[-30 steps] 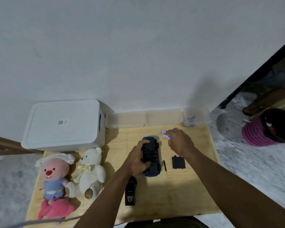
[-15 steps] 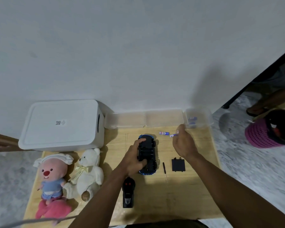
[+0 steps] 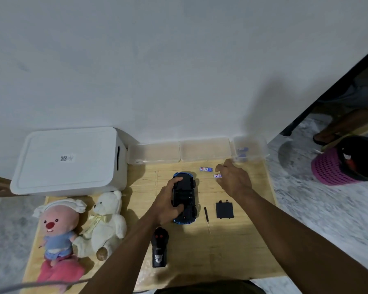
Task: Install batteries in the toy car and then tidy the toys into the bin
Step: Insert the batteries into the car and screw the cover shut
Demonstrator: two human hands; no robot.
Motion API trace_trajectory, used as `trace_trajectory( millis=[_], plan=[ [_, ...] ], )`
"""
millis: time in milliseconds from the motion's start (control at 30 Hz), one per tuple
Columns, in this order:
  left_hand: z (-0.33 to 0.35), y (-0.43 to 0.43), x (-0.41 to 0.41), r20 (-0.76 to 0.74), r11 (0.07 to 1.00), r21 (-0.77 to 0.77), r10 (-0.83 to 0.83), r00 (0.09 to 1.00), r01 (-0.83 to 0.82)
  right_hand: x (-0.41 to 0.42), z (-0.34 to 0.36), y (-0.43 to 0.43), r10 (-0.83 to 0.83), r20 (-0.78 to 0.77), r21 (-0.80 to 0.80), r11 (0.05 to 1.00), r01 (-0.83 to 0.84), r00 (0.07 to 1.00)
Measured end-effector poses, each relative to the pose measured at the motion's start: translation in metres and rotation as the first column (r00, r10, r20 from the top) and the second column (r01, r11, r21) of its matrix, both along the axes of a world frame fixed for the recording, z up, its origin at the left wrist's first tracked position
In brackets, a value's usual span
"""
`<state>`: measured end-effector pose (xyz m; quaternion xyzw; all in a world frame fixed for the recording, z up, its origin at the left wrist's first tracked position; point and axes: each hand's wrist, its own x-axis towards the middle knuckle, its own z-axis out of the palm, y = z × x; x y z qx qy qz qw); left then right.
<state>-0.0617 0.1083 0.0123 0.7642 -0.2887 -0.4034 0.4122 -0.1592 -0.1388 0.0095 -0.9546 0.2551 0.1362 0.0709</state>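
The blue and black toy car (image 3: 186, 216) lies upside down in the middle of the wooden table (image 3: 232, 251), its battery bay uncovered. My left hand (image 3: 167, 205) grips the car from the left side. My right hand (image 3: 235, 180) is right of the car's far end and pinches a small white and blue battery (image 3: 217, 176) at the fingertips. A second battery (image 3: 206, 169) lies on the table just beyond. The black battery cover (image 3: 224, 210) and a small screwdriver (image 3: 207, 218) lie right of the car. The white lidded bin (image 3: 68, 160) stands at the back left.
A pink plush (image 3: 58, 232) and a white teddy bear (image 3: 105, 221) lie at the left. The black remote (image 3: 159, 248) is near the front edge. Clear boxes (image 3: 204, 150) line the wall; one (image 3: 250, 148) holds more batteries. A pink basket (image 3: 331, 169) sits on the floor at the right.
My right hand closed on one of the two batteries and drew it slightly right, away from the other. My left hand stayed on the car.
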Motion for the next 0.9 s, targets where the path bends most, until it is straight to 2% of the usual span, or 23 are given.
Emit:
trace_trajectory(
  millis=[167,333,467,600,733,833,900],
  plan=[
    [-0.002,0.000,0.000,-0.014,1.000,0.009,0.000,1.000,0.000,-0.004,0.001,0.006,0.032,0.038,0.005,0.999,-0.032,0.999],
    [-0.001,0.000,0.000,-0.011,1.000,0.024,-0.007,1.000,0.007,0.003,0.012,0.014,-0.028,0.094,0.065,0.998,0.022,0.995],
    [-0.004,0.001,-0.001,-0.008,1.000,0.012,0.001,1.000,-0.001,0.018,0.013,0.016,-0.010,0.091,0.027,1.000,0.007,0.996],
    [-0.006,0.000,-0.004,-0.010,1.000,0.001,0.005,1.000,-0.005,0.025,0.001,0.019,0.084,0.088,-0.021,0.996,-0.083,0.993],
    [-0.011,0.000,-0.004,-0.006,1.000,-0.007,0.011,1.000,-0.011,0.028,-0.010,0.021,0.069,0.088,-0.024,0.997,-0.067,0.994],
    [-0.012,0.001,-0.004,-0.006,1.000,-0.002,0.012,1.000,-0.012,0.024,-0.017,0.022,0.007,0.102,0.029,1.000,-0.010,0.995],
    [-0.012,0.002,-0.004,0.002,1.000,0.011,0.012,1.000,-0.012,0.018,-0.017,0.026,-0.104,0.148,0.178,0.981,0.077,0.984]
  ],
)
